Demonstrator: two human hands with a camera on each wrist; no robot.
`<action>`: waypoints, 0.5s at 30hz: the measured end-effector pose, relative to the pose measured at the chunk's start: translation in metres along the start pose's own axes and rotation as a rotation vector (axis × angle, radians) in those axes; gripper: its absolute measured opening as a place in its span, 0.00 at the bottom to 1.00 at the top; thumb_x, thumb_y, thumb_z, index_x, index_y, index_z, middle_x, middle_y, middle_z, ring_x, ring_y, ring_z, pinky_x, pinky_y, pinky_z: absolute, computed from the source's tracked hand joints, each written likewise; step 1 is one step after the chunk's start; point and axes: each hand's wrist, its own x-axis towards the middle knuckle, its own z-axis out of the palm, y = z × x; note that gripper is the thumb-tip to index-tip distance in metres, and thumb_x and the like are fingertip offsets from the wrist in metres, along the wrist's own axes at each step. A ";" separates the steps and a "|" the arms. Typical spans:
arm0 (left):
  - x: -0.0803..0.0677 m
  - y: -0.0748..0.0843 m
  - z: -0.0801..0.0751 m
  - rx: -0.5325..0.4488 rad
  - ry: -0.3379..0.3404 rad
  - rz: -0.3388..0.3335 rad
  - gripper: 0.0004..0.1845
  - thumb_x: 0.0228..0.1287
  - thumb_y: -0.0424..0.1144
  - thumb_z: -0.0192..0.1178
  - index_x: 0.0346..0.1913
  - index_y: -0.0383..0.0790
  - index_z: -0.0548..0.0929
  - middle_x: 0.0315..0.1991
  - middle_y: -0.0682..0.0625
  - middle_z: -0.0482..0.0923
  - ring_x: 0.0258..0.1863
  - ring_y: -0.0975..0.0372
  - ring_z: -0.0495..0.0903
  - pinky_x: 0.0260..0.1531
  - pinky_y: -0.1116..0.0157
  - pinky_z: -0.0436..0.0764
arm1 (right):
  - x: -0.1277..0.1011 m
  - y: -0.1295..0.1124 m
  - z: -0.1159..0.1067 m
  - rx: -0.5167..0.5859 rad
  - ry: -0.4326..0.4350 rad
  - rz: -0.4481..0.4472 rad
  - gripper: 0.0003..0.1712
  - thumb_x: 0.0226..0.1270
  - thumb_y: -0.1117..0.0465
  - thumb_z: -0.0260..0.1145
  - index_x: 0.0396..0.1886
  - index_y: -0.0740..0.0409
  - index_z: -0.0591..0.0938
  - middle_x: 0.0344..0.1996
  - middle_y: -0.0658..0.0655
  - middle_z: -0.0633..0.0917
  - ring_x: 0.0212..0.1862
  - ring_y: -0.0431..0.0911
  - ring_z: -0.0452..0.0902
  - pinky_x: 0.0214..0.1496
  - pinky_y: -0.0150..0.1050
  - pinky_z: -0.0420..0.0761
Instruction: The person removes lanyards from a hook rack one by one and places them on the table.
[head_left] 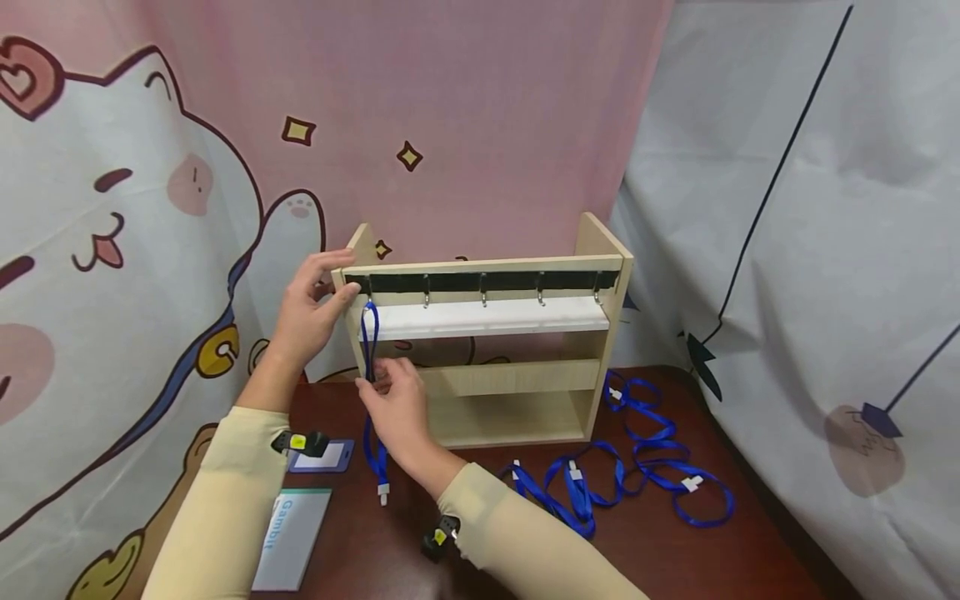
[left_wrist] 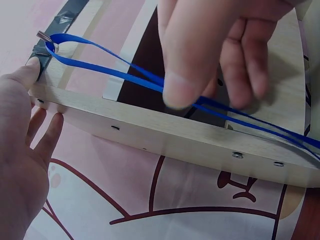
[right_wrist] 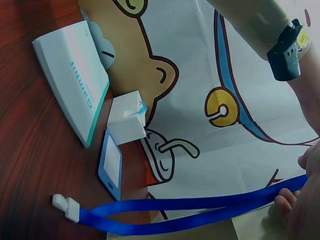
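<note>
A person stands at a dark wooden table (head_left: 420,575) facing a small wooden rack (head_left: 592,250) with a row of five metal hooks along a black strip. The work in hand appears to be hanging blue lanyards on those hooks, and it looks to be at its start. One blue lanyard (head_left: 369,342) is looped over the leftmost hook (left_wrist: 42,36). The other four hooks (head_left: 483,300) are bare. Several more lanyards (head_left: 645,467) lie in a loose tangle on the table to the right of the rack, so most of the hanging seems left to do.

The left hand (head_left: 307,312) is open, its fingers and thumb resting against the rack's upper left corner, seemingly to steady it. The right hand (head_left: 397,400) pinches the hanging lanyard between thumb and fingers partway down its length.

The lanyard's long axis runs nearly vertical, from the hook down past the right hand. Its lower end, with a white clip (right_wrist: 66,206), reaches the table in front of the rack, pointing toward the person.

A blue badge holder (right_wrist: 110,165), a small white box (right_wrist: 126,117) and a white booklet (right_wrist: 72,75) lie on the table at the left.
</note>
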 end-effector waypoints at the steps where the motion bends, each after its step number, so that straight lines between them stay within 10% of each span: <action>1: 0.000 0.001 0.000 -0.002 0.000 0.000 0.19 0.78 0.23 0.65 0.68 0.24 0.81 0.73 0.34 0.75 0.67 0.66 0.73 0.61 0.70 0.76 | 0.001 -0.001 0.002 -0.009 0.011 0.004 0.15 0.72 0.61 0.80 0.53 0.62 0.90 0.45 0.57 0.87 0.40 0.40 0.87 0.41 0.28 0.85; 15: 0.004 -0.037 0.001 0.020 0.011 -0.005 0.21 0.77 0.23 0.66 0.69 0.29 0.82 0.74 0.40 0.76 0.70 0.59 0.74 0.61 0.71 0.76 | 0.015 0.003 0.013 -0.096 0.100 -0.029 0.04 0.69 0.64 0.79 0.35 0.59 0.91 0.33 0.50 0.88 0.33 0.35 0.83 0.36 0.27 0.82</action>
